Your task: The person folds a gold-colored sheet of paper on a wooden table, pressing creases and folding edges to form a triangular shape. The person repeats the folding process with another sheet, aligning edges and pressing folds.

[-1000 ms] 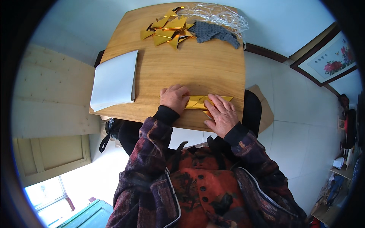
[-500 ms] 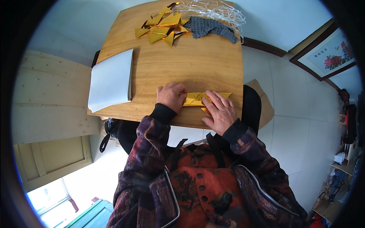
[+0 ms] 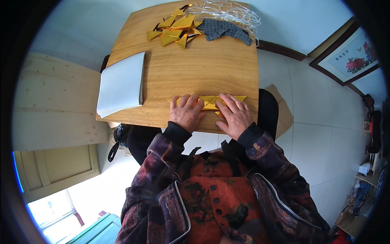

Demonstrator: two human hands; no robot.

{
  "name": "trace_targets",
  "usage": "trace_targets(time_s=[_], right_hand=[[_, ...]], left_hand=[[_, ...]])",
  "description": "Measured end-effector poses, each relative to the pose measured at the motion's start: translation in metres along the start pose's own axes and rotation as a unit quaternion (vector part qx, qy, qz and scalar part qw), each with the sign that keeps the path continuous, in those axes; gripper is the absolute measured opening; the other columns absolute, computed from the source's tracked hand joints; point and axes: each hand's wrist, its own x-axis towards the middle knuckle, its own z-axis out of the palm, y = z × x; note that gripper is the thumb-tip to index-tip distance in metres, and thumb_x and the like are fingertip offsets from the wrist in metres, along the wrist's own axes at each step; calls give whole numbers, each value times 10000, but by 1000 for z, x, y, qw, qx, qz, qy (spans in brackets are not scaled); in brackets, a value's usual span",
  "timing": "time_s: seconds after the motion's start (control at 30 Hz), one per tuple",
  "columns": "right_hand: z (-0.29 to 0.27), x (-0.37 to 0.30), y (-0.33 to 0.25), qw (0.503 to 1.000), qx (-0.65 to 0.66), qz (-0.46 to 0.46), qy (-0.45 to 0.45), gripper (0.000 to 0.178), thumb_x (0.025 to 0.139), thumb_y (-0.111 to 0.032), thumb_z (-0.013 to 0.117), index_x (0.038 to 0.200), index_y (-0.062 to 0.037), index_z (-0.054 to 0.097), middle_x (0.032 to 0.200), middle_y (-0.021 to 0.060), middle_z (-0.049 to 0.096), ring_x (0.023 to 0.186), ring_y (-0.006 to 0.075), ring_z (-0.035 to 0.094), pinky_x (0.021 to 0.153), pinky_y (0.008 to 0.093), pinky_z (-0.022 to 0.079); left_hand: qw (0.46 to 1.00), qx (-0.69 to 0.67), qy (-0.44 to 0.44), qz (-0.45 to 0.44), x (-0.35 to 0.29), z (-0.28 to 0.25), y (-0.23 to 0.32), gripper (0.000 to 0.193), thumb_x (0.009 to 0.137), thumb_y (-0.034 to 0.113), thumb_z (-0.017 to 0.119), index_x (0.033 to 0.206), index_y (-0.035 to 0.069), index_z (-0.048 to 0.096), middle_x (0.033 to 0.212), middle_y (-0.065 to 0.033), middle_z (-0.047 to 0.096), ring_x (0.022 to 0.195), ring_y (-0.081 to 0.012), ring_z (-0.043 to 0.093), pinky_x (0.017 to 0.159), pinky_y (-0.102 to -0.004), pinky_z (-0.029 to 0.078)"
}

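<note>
A strip of folded gold foil paper (image 3: 210, 102) lies flat near the front edge of the wooden table, its pointed ends sticking out on both sides. On its left part rests my left hand (image 3: 187, 113), fingers stretched out and pressing down. My right hand (image 3: 235, 114) lies over the right part with its fingers spread. A small gold flap shows beside the right fingers. Neither hand grips anything. Parts of the strip are hidden under my fingers.
Folded gold pieces (image 3: 177, 27) lie heaped at the table's far side, beside a grey textured cloth (image 3: 224, 30) and a tangle of clear plastic strands (image 3: 227, 10). A stack of white paper (image 3: 122, 86) sits on the left of the wooden table (image 3: 191, 67).
My left hand has gone from curled fingers at the strip to fingers laid out flat on it. The right hand stays nearly in place.
</note>
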Motion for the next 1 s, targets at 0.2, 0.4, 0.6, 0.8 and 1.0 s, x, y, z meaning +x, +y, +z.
trace_targets(time_s=[0.2,0.4,0.6,0.8,1.0], right_hand=[[-2,0,-1,1000,-2,2,-7,617,783,-359,718,1316,-102,543,1476,60,391,1358,247,344,1059,437,313],[-7,0,-3,1000,4,13,-26,608,811,-350,697,1331,-83,530,1482,85,384,1362,270,344,1087,443,301],[-6,0,-2,999,5,12,-30,616,814,-353,701,1338,-83,524,1488,83,377,1369,271,338,1090,450,299],[0,-1,0,1000,-7,0,-3,622,796,-367,716,1326,-105,523,1475,61,386,1362,247,338,1061,449,312],[-1,-1,1,1000,0,-2,-8,642,795,-361,713,1346,-105,505,1484,64,380,1367,246,337,1068,440,312]], left_hand=[[992,94,-35,76,8,12,-4,293,860,204,561,1104,48,611,1065,-117,633,1053,-252,609,1068,-488,314],[986,134,-36,95,10,14,5,276,860,135,498,1054,-23,614,972,-169,644,978,-276,634,1115,-494,276],[986,113,-112,43,14,8,15,289,861,123,489,1065,-42,610,1032,-200,646,994,-303,633,1129,-516,250],[994,50,-99,-19,-6,0,34,661,873,498,569,1332,27,500,1376,-281,456,1313,-390,420,1120,-560,222],[989,1,-137,-55,-20,-2,40,900,738,647,659,1488,263,344,1536,-274,195,1424,-422,215,1130,-551,196]])
